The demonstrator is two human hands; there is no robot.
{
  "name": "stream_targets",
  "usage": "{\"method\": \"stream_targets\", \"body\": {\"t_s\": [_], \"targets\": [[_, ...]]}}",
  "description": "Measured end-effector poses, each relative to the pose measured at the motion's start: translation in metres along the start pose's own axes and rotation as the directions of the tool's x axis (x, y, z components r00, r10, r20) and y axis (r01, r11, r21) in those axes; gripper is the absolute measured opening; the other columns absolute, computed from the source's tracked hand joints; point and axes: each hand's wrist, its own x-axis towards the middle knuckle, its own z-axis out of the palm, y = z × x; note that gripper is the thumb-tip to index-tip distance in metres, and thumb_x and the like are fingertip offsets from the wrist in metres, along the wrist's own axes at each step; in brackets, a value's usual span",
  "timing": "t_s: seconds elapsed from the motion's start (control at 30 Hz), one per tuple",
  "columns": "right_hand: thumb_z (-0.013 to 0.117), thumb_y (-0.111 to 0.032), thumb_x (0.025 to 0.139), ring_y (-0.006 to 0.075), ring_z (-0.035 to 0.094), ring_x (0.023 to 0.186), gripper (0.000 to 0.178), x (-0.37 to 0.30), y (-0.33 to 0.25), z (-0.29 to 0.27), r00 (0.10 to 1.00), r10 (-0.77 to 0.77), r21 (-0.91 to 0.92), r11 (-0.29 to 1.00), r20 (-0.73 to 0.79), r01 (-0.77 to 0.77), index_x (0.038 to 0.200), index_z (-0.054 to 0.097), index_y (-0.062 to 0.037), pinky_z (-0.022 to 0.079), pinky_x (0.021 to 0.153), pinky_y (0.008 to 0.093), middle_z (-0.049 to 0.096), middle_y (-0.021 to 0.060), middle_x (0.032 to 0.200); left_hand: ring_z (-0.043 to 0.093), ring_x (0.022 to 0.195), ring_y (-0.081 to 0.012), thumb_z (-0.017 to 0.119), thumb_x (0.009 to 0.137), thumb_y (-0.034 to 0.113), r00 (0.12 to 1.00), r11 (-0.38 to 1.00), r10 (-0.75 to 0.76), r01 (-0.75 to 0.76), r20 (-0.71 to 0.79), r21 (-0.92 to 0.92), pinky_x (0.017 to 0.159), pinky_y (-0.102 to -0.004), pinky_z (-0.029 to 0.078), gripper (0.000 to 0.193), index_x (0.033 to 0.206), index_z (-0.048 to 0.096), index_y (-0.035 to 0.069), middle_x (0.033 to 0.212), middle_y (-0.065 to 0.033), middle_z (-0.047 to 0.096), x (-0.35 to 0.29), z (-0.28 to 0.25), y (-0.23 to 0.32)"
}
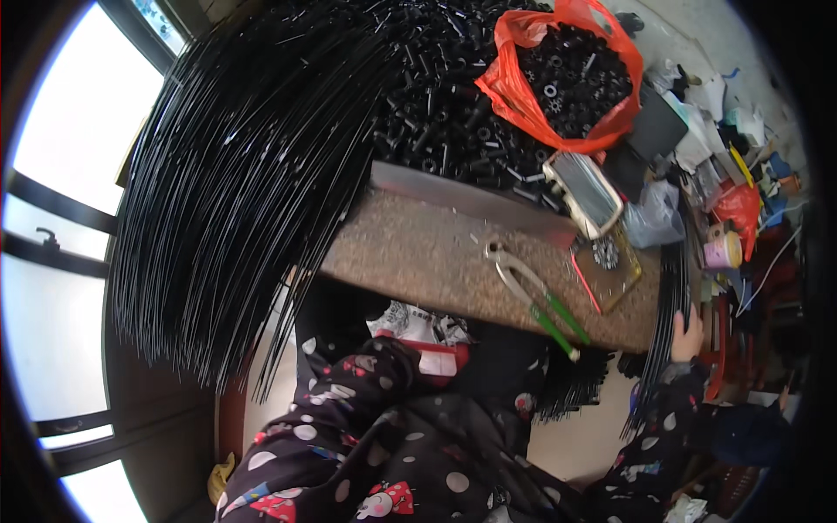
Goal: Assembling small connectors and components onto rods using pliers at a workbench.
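The long sticks [235,192] are black, and I see shiny white streaks on them. The little parts [432,118] are mostly black too. The plastic bag [513,98] is bright orangey red. The table [410,248] is brown with tiny speckles. The pliers [530,303] are grey with green handles [554,331]. The person's clothes [436,436] are black with white dots and red pictures.
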Motion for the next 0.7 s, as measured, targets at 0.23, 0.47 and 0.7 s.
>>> {"method": "stream_targets", "body": {"t_s": [0.23, 0.47, 0.7], "targets": [[0.043, -0.027, 0.092, 0.0362, 0.042, 0.114, 0.042, -0.016, -0.033, 0.0, 0.993, 0.092, 0.037, 0.995, -0.081, -0.089, 0.126, 0.041, -0.0015, 0.033, 0.095, 0.0393, 0.046, 0.0203, 0.124, 0.059, 0.088, -0.0354, 0.055, 0.077, 0.05, 0.998, 1.0, 0.005, -0.005, -0.07, 0.006, 0.08, -0.0394, 0.046, 0.048, 0.105, 0.063, 0.012, 0.093, -0.018, 0.063, 0.062, -0.081, -0.05], [0.042, -0.023, 0.092, 0.0374, 0.04, 0.117, 0.042, -0.027, -0.031, -0.005, 0.994, 0.1, 0.005, 0.995, -0.049, -0.1, 0.126, 0.04, 0.0016, 0.03, 0.098, 0.0397, 0.043, 0.0229, 0.126, 0.059, 0.089, -0.0343, 0.057, 0.076, 0.047, 0.993, 0.999, 0.049, -0.048, -0.109, 0.012, 0.079, -0.0387, 0.046, 0.045, 0.107, 0.062, 0.015, 0.095, -0.0165, 0.063, 0.068, -0.136, -0.043], [0.045, -0.025, 0.092, 0.0352, 0.043, 0.115, 0.043, -0.012, -0.019, 0.007, 0.991, 0.049, 0.03, 0.999, -0.127, -0.045, 0.125, 0.042, 0.0015, 0.033, 0.095, 0.0372, 0.046, 0.0231, 0.124, 0.059, 0.09, -0.0333, 0.059, 0.074, 0.044, 0.976, 0.995, 0.075, -0.059, -0.204, 0.086, 0.079, -0.038, 0.046, 0.043, 0.109, 0.061, 0.018, 0.096, -0.0151, 0.063, -0.002, -0.119, -0.02]]}}
